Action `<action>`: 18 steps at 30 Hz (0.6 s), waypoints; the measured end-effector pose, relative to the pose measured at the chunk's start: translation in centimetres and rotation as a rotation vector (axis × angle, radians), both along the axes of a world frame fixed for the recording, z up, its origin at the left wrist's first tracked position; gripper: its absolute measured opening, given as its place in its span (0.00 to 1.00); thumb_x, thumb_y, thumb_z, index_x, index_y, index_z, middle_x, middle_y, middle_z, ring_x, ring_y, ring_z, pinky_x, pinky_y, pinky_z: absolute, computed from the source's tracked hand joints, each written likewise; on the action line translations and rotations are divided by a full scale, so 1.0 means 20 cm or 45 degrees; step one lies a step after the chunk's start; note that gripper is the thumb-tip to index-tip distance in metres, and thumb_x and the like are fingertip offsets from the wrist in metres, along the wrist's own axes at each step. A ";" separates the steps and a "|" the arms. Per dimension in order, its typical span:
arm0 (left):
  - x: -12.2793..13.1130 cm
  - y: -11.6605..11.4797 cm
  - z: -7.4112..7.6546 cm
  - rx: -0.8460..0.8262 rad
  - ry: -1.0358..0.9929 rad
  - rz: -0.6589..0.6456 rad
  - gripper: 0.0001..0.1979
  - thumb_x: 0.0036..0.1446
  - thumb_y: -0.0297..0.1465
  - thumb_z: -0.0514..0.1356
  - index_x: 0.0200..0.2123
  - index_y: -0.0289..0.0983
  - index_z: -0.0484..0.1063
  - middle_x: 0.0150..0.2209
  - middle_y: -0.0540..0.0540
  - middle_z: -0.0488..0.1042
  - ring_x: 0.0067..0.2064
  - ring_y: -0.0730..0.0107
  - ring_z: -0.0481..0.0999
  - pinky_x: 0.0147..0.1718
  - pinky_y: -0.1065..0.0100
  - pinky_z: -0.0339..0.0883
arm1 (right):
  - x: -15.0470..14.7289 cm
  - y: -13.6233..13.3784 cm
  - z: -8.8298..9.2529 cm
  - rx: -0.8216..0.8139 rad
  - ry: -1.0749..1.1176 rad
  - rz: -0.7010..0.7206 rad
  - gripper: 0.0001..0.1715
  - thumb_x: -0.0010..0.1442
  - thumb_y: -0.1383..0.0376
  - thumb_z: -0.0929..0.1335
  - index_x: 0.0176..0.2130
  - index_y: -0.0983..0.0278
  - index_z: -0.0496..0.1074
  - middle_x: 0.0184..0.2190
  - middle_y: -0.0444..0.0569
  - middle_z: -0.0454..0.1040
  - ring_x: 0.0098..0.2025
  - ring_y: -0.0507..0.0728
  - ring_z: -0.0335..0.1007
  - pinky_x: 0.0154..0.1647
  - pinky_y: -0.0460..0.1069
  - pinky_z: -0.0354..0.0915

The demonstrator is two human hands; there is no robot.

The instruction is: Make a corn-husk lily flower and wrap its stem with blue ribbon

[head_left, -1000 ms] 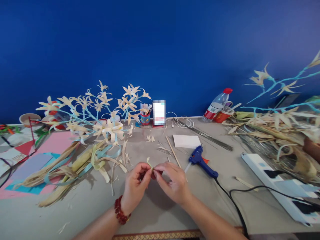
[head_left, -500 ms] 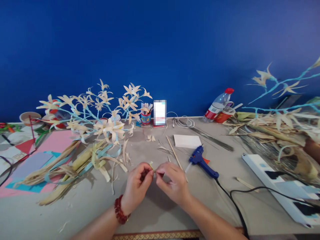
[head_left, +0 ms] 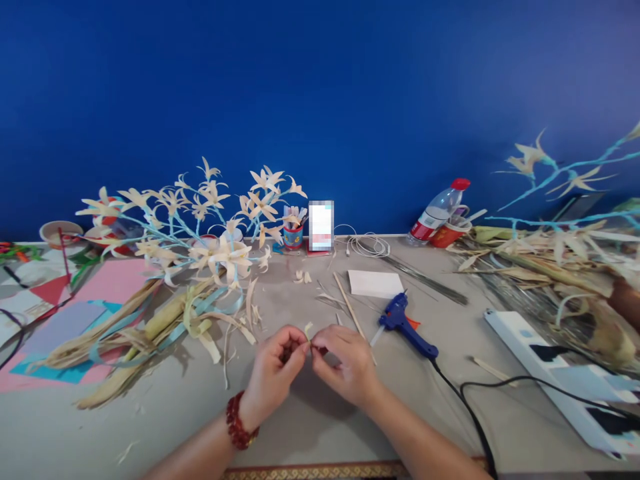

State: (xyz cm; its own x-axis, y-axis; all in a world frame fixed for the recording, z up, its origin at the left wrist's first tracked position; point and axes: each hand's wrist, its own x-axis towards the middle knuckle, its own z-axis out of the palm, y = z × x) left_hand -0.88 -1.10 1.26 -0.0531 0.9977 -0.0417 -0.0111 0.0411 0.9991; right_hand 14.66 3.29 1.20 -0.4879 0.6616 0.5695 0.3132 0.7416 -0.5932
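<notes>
My left hand (head_left: 281,363) and my right hand (head_left: 346,363) meet fingertip to fingertip above the near middle of the table. Between them they pinch a small pale yellow-green strip (head_left: 309,330), whose frayed end sticks up; the rest of it is hidden by the fingers. It looks like dried husk. Beyond the hands lie a thin wooden stick (head_left: 349,301) and a few small pale petal pieces (head_left: 301,276). A blue hot glue gun (head_left: 404,323) rests to the right of my right hand. Dried husk strips (head_left: 170,320) are heaped to the left.
Pale husk flowers on blue stems (head_left: 200,220) stand at the back left. Coloured paper sheets (head_left: 107,287) lie at the left. A white block (head_left: 375,283), a tilted bottle (head_left: 437,213) and a power strip (head_left: 540,367) with black cords occupy the right side. A phone (head_left: 321,227) stands against the wall.
The strip's frayed end now stands higher and more upright between the fingertips. Both hands stay in nearly the same place, still pinching; the view has shifted very slightly.
</notes>
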 end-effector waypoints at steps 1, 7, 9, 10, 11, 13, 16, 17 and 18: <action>0.00 0.00 0.00 -0.060 -0.069 0.000 0.09 0.56 0.35 0.60 0.30 0.36 0.68 0.23 0.53 0.64 0.24 0.78 0.59 0.22 0.76 0.53 | 0.00 0.00 0.00 0.022 0.016 0.005 0.06 0.55 0.73 0.65 0.30 0.61 0.67 0.24 0.45 0.72 0.27 0.54 0.67 0.30 0.48 0.62; 0.01 0.02 0.01 -0.386 -0.496 -0.081 0.11 0.57 0.37 0.59 0.29 0.38 0.62 0.18 0.60 0.49 0.19 0.80 0.43 0.16 0.76 0.36 | 0.00 -0.02 -0.01 0.059 0.099 -0.024 0.10 0.56 0.75 0.65 0.35 0.60 0.69 0.30 0.48 0.76 0.32 0.56 0.71 0.36 0.51 0.66; 0.01 0.02 0.01 -0.378 -0.503 -0.072 0.11 0.57 0.37 0.59 0.29 0.38 0.62 0.18 0.60 0.49 0.19 0.80 0.44 0.16 0.76 0.36 | 0.00 -0.03 -0.01 0.062 0.121 -0.039 0.11 0.55 0.75 0.65 0.36 0.60 0.69 0.29 0.48 0.75 0.32 0.56 0.71 0.35 0.50 0.66; 0.01 0.03 0.01 -0.348 -0.473 -0.055 0.10 0.57 0.37 0.59 0.29 0.38 0.63 0.18 0.59 0.51 0.19 0.80 0.45 0.16 0.77 0.38 | 0.00 -0.03 -0.01 0.048 0.114 -0.051 0.10 0.55 0.74 0.65 0.36 0.61 0.69 0.29 0.48 0.75 0.31 0.55 0.70 0.35 0.50 0.66; 0.01 0.03 0.01 -0.296 -0.419 -0.033 0.10 0.57 0.37 0.59 0.29 0.38 0.64 0.19 0.59 0.54 0.19 0.81 0.48 0.17 0.78 0.42 | 0.00 -0.03 0.00 0.024 0.095 -0.063 0.10 0.55 0.73 0.65 0.37 0.61 0.69 0.29 0.48 0.74 0.30 0.55 0.69 0.34 0.50 0.66; 0.01 0.03 0.01 -0.165 -0.275 0.004 0.09 0.56 0.36 0.61 0.30 0.37 0.66 0.22 0.55 0.61 0.23 0.80 0.56 0.21 0.78 0.50 | 0.00 -0.03 0.00 -0.038 0.037 -0.068 0.07 0.55 0.72 0.65 0.36 0.62 0.68 0.27 0.47 0.73 0.28 0.55 0.68 0.32 0.49 0.65; 0.00 0.02 0.01 -0.081 -0.171 0.015 0.09 0.55 0.36 0.62 0.29 0.36 0.68 0.25 0.53 0.65 0.25 0.80 0.60 0.24 0.78 0.54 | 0.00 -0.03 0.00 -0.071 0.026 -0.027 0.05 0.57 0.71 0.65 0.35 0.62 0.68 0.27 0.47 0.72 0.28 0.54 0.67 0.31 0.49 0.64; 0.00 0.02 0.01 -0.109 -0.197 0.008 0.10 0.55 0.36 0.61 0.30 0.36 0.68 0.23 0.55 0.63 0.23 0.80 0.58 0.22 0.78 0.52 | 0.00 -0.03 0.00 -0.063 0.060 -0.014 0.06 0.57 0.72 0.64 0.35 0.62 0.68 0.27 0.47 0.72 0.29 0.54 0.68 0.32 0.49 0.65; 0.00 0.02 0.01 -0.151 -0.242 -0.005 0.10 0.56 0.37 0.61 0.30 0.37 0.67 0.21 0.56 0.60 0.21 0.81 0.54 0.19 0.78 0.48 | 0.00 -0.03 0.00 -0.056 0.101 -0.009 0.07 0.57 0.72 0.64 0.36 0.61 0.68 0.29 0.48 0.72 0.30 0.55 0.68 0.33 0.49 0.65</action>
State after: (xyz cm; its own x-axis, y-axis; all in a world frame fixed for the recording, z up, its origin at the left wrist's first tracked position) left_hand -0.81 -0.72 1.37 -0.0292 0.9854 -0.1675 -0.1981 0.1586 0.9673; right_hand 14.67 2.75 1.18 -0.4377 0.6899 0.5766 0.2687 0.7124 -0.6483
